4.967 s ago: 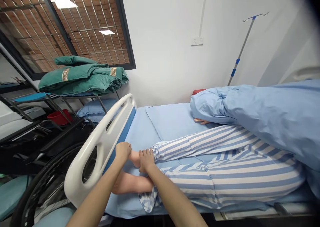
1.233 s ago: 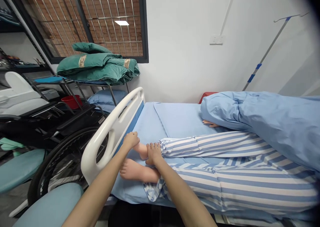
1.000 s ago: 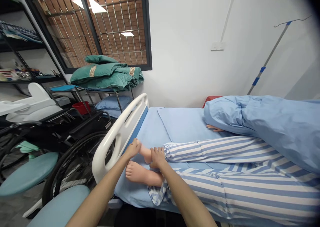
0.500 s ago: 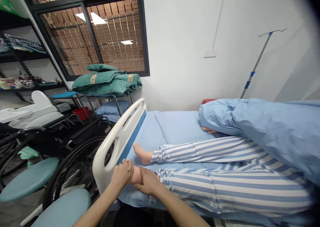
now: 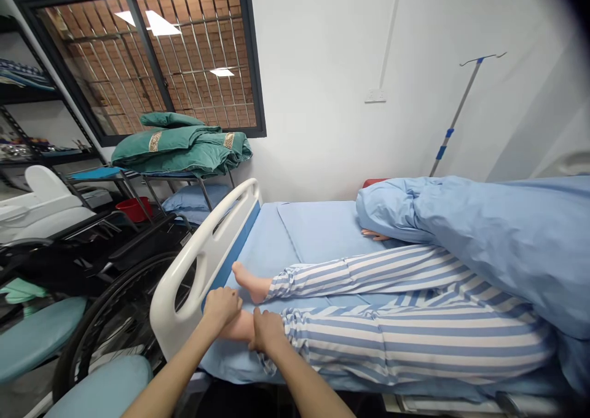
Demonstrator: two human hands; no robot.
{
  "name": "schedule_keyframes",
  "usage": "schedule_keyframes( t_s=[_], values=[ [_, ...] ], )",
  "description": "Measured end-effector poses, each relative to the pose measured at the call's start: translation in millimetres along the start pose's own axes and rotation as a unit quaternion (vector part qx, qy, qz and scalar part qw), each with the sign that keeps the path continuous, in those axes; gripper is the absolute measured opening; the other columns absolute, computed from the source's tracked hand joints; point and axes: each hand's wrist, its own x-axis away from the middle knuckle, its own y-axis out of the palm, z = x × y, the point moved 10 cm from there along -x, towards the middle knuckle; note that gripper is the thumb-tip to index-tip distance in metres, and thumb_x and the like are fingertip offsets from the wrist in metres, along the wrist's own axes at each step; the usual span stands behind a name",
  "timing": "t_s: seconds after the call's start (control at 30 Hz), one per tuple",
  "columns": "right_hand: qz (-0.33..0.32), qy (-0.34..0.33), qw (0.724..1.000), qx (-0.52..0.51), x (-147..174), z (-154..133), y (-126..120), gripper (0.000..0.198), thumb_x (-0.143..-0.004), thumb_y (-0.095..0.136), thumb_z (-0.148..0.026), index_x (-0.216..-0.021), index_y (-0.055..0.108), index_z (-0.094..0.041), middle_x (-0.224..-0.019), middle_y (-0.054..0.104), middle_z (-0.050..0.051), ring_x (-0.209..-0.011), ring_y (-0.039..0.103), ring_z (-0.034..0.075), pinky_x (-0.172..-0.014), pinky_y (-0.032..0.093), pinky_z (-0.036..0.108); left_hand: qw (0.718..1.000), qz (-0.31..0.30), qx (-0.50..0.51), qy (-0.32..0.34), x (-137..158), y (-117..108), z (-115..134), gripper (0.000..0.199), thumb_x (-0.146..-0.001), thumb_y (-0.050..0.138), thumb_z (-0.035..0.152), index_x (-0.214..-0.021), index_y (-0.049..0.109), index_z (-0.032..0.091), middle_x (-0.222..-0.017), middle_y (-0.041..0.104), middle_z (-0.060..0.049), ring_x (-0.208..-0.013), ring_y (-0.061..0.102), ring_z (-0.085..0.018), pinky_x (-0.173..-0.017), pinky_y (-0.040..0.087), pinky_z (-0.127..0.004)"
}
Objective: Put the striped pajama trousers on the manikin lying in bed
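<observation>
A figure in blue-and-white striped pajama trousers (image 5: 405,338) lies on a bed with light blue sheets (image 5: 318,221). My left hand (image 5: 223,306) is wrapped over the front of the nearer foot (image 5: 240,327), by the footboard. Around the ankle of that same leg, just below the trouser cuff, closes my right hand (image 5: 268,331). The farther foot (image 5: 250,281) rests bare on the sheet, untouched. My hands cover the toes and part of the ankle. A bunched blue quilt (image 5: 483,233) hides the upper body, and one hand (image 5: 374,235) shows at its edge.
The white footboard (image 5: 168,289) stands close to my left hand. Left of it are a wheelchair (image 5: 115,307) and round teal stool seats (image 5: 110,387). Folded green bedding (image 5: 179,150) lies under the window. An IV pole (image 5: 454,123) stands behind the bed.
The view has shifted slightly, so the bed and room appear farther left. My right hand's fingers have drawn in around the ankle; both hands stay on the same leg.
</observation>
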Motion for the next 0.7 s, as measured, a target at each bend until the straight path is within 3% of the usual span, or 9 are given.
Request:
schedule_keyframes(
  t_s=[0.2,0.37,0.53,0.7],
  values=[
    [-0.004,0.008,1.0,-0.006,1,2,2,0.076,-0.038,0.069,-0.047,-0.104,0.043,-0.018,-0.09,0.058,0.01,-0.078,0.057,0.027,-0.064,0.044,0.037,0.98,0.134,0.024,-0.143,33,-6,-32,0.038,-0.079,0.023,0.032,-0.085,0.058,0.018,-0.074,0.062,-0.01,-0.068,0.058,-0.023,-0.055,0.037,-0.029],
    [-0.019,0.006,1.0,-0.018,6,1,-1,0.076,-0.042,0.067,-0.045,-0.107,0.04,-0.018,-0.095,0.057,0.012,-0.085,0.056,0.027,-0.068,0.043,0.038,0.969,0.183,0.047,-0.156,51,0,-35,0.036,-0.081,0.021,0.035,-0.087,0.054,0.021,-0.081,0.062,-0.007,-0.063,0.057,-0.018,-0.047,0.031,-0.024],
    [-0.006,0.011,1.0,-0.008,7,0,-5,0.073,-0.041,0.069,-0.044,-0.104,0.043,-0.018,-0.092,0.058,0.011,-0.082,0.057,0.027,-0.067,0.044,0.037,0.985,0.148,0.008,-0.084,36,-5,-26,0.036,-0.079,0.025,0.031,-0.097,0.054,0.017,-0.074,0.061,-0.01,-0.064,0.058,-0.021,-0.053,0.035,-0.027],
    [0.018,0.003,1.0,-0.001,5,-1,-3,0.073,-0.039,0.07,-0.042,-0.103,0.044,-0.017,-0.089,0.059,0.011,-0.077,0.057,0.028,-0.064,0.044,0.039,0.997,0.068,0.004,-0.023,17,-8,-14,0.036,-0.078,0.028,0.025,-0.089,0.058,0.01,-0.077,0.06,-0.016,-0.074,0.058,-0.022,-0.063,0.039,-0.032]
  ],
)
